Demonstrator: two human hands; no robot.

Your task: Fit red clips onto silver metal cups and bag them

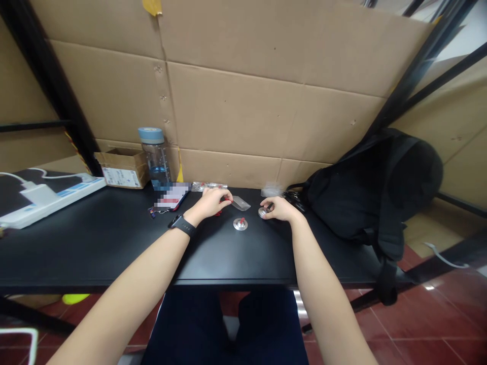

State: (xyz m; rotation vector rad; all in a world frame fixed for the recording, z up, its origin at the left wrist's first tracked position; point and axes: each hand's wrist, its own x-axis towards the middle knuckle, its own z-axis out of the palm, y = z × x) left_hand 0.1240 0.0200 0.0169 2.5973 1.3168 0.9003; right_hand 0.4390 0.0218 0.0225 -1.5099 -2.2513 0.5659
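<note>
My left hand [214, 204], with a dark watch [183, 224] on its wrist, is pinched at the near corner of a small clear plastic bag [241, 204]. A bit of red shows by these fingertips, and more small red pieces [218, 213] lie partly hidden under the palm. My right hand [280, 208] has its fingers closed on the edge of a round silver metal disc [262, 213]; whether the disc is off the table I cannot tell. Between the hands, a second metal disc [240, 226] with a red piece at its centre lies flat on the black table [239, 258].
Behind my hands lie clear packets [209, 187] and another clear plastic piece [271, 189]. A phone [177, 196], water bottle [155, 159], cardboard box [122, 169] and white power strip [57, 201] are at left. A black backpack [357, 187] stands at right, before a cardboard wall [236, 111].
</note>
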